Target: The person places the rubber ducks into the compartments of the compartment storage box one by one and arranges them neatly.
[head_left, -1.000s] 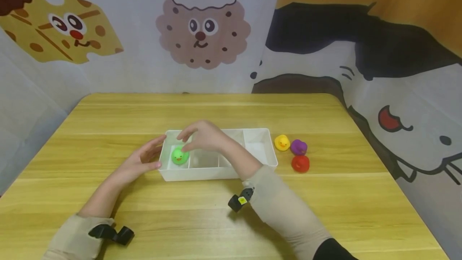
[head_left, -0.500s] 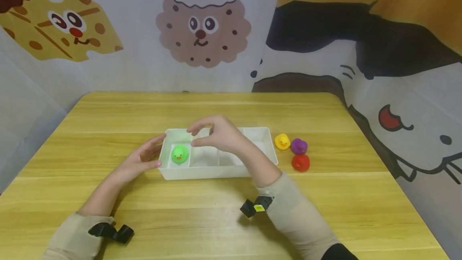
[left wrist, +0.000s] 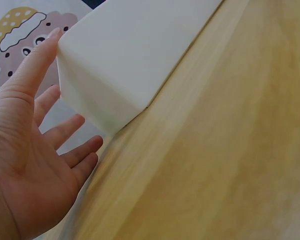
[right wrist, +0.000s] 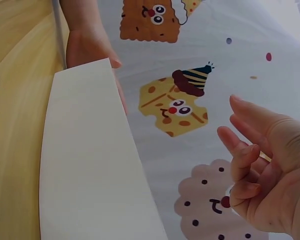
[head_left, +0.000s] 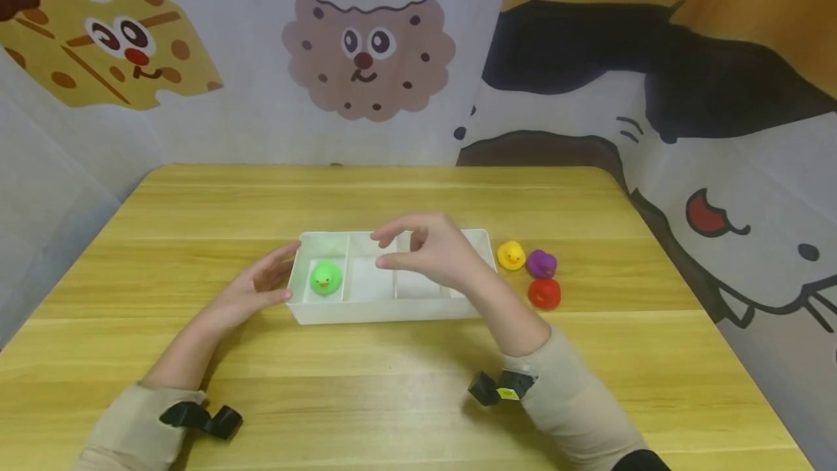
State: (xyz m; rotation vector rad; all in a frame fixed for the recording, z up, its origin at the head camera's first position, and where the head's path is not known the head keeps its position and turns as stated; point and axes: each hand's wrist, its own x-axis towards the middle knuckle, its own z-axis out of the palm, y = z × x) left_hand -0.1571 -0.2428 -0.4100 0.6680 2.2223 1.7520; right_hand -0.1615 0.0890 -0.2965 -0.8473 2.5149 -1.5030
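A white divided box (head_left: 386, 311) stands on the table. Its leftmost compartment holds a green rubber duck (head_left: 325, 278). My left hand (head_left: 251, 293) rests against the box's left end, thumb and fingertips at its corners; in the left wrist view the thumb (left wrist: 37, 62) touches a corner and the other fingers are spread loosely. Above the middle compartments hovers my right hand (head_left: 431, 249), thumb and index finger apart with nothing between them, as the right wrist view also shows. Right of the box sit a yellow duck (head_left: 511, 256), a purple duck (head_left: 541, 264) and a red duck (head_left: 544, 294).
The wooden table (head_left: 353, 391) extends around the box on all sides. A cartoon-printed curtain (head_left: 222, 137) hangs behind its back edge. Black wrist camera mounts sit on both sleeves, the right one (head_left: 500, 387) over the table's front part.
My right hand has moved right, away from the green duck, which stays in the leftmost compartment. The left hand and the other ducks have not moved.
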